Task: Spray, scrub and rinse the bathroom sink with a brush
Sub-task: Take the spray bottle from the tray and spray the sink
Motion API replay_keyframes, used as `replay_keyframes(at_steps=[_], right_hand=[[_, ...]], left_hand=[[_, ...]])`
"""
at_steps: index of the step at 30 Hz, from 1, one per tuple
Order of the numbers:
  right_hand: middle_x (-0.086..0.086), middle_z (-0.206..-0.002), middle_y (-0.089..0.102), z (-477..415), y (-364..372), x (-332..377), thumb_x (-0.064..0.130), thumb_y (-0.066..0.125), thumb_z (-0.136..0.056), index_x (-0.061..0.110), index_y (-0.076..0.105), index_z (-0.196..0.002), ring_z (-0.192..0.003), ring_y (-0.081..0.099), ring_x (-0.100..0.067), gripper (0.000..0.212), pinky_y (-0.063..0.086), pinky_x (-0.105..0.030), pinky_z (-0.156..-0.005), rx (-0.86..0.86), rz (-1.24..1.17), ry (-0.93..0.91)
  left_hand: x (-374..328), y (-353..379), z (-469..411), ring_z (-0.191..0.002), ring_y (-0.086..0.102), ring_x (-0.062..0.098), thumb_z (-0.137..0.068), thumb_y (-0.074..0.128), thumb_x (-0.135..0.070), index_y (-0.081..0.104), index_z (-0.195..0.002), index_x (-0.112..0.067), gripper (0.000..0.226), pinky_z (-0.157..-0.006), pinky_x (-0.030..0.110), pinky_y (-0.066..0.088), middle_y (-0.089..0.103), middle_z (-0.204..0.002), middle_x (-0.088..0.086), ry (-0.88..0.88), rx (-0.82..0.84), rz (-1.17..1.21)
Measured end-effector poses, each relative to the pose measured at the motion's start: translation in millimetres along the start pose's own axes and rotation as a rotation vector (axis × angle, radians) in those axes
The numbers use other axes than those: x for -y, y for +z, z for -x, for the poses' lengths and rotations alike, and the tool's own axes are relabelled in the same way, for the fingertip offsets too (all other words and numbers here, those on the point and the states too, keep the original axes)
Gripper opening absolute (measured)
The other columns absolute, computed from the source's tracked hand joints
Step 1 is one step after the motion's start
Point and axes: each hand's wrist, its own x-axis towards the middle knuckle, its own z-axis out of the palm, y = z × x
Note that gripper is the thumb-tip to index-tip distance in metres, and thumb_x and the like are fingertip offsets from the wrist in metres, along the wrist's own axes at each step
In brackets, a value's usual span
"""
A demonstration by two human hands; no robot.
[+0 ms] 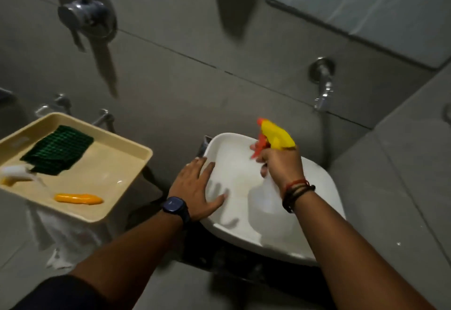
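Observation:
A white sink point(314, 182) hangs on the grey wall at centre right. My right hand point(280, 163) is closed around a spray bottle point(277, 135) with a yellow head, an orange trigger and a clear body, held over the basin with its nozzle pointing away from me. My left hand point(197, 185) lies flat with fingers spread on the sink's left rim. A brush with an orange handle point(78, 198) lies in the beige tray point(117, 209) at the left.
The tray also holds a folded green cloth point(58, 149) and a blurred white and yellow object point(14, 174). A chrome mixer valve point(83, 14) is on the wall above it. A wall tap point(323, 82) sticks out over the sink. A mirror edge point(366, 4) is top right.

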Motion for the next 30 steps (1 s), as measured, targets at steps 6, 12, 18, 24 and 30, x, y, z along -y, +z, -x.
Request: replay_keyframes(at_steps=[6,12,18,24,30], right_hand=[[0.004,-0.061,0.060,43.7,-76.6,-88.2,0.015,0.049,-0.075,0.040,0.068,-0.096,-0.043,0.051,-0.026,0.038,0.039,-0.027,-0.041,0.039,0.261,0.353],[0.000,-0.049,0.054,53.2,-70.4,-110.3,0.015,0.043,-0.072,0.041,0.067,-0.099,-0.049,0.045,-0.026,0.045,0.035,-0.026,-0.041,0.159,0.182,0.490],[-0.003,-0.080,0.070,35.4,-76.8,-103.0,0.007,0.047,-0.072,0.034,0.067,-0.105,-0.046,0.058,-0.026,0.048,0.048,-0.028,-0.048,-0.120,0.330,0.442],[-0.009,-0.080,0.067,47.9,-100.1,-109.5,0.012,0.049,-0.079,0.025,0.068,-0.104,-0.046,0.052,-0.029,0.034,0.044,-0.030,-0.046,-0.113,0.379,0.540],[-0.013,-0.054,0.055,65.2,-84.4,-111.6,0.010,0.049,-0.075,0.015,0.069,-0.097,-0.047,0.048,-0.028,0.031,0.042,-0.032,-0.047,0.131,0.313,0.599]], left_hand=[[-20.1,46.4,-2.1,-0.145,-0.004,0.025,-0.072,0.026,-0.077,-0.004,-0.149,-0.018,0.102,-0.115,0.040,-0.004,-0.002,-0.159,0.010,-0.069,0.144,-0.161],[-18.5,50.4,-6.8,-0.145,-0.005,0.024,-0.074,0.015,-0.072,-0.007,-0.148,-0.017,0.095,-0.115,0.038,-0.007,-0.002,-0.158,0.011,0.060,0.145,-0.271],[-17.5,50.9,-9.7,-0.144,-0.009,0.023,-0.076,0.011,-0.072,-0.011,-0.147,-0.018,0.092,-0.116,0.038,-0.007,-0.006,-0.158,0.008,0.107,0.182,-0.302],[-18.1,49.1,-9.9,-0.144,-0.008,0.024,-0.075,0.010,-0.072,-0.012,-0.147,-0.017,0.093,-0.117,0.040,-0.005,-0.007,-0.158,0.009,0.099,0.209,-0.319],[-18.6,49.0,-10.9,-0.144,-0.008,0.025,-0.075,0.012,-0.072,-0.014,-0.146,-0.019,0.093,-0.115,0.039,-0.006,-0.008,-0.158,0.011,0.082,0.234,-0.321]])
